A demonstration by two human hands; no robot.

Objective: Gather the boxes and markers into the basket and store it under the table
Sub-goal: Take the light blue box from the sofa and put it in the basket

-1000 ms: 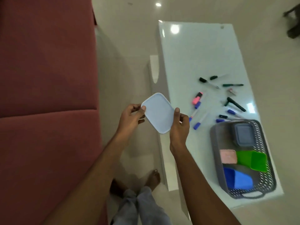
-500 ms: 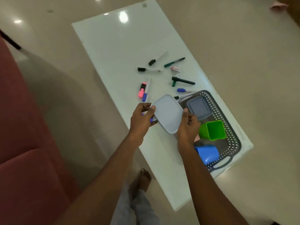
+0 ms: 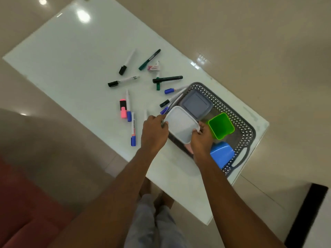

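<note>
Both hands hold a white square box (image 3: 180, 124) over the near-left corner of the grey perforated basket (image 3: 238, 120). My left hand (image 3: 154, 133) grips its left edge and my right hand (image 3: 201, 138) its lower right corner. Inside the basket lie a grey lidded box (image 3: 196, 102), a green box (image 3: 221, 125) and a blue box (image 3: 222, 155). A pink box (image 3: 188, 148) peeks out beneath the white one. Several markers (image 3: 132, 128) lie scattered on the white table (image 3: 80, 56) left of the basket.
A small pink-and-white tube (image 3: 153, 67) lies among the far markers. A red sofa (image 3: 23, 215) fills the lower left. My feet (image 3: 157, 196) stand at the table's near edge. A dark mat (image 3: 308, 212) lies on the beige floor at right.
The view swung from the sofa side to above the table. Both hands carried the white box to the right and lowered it over the basket's near-left corner.
</note>
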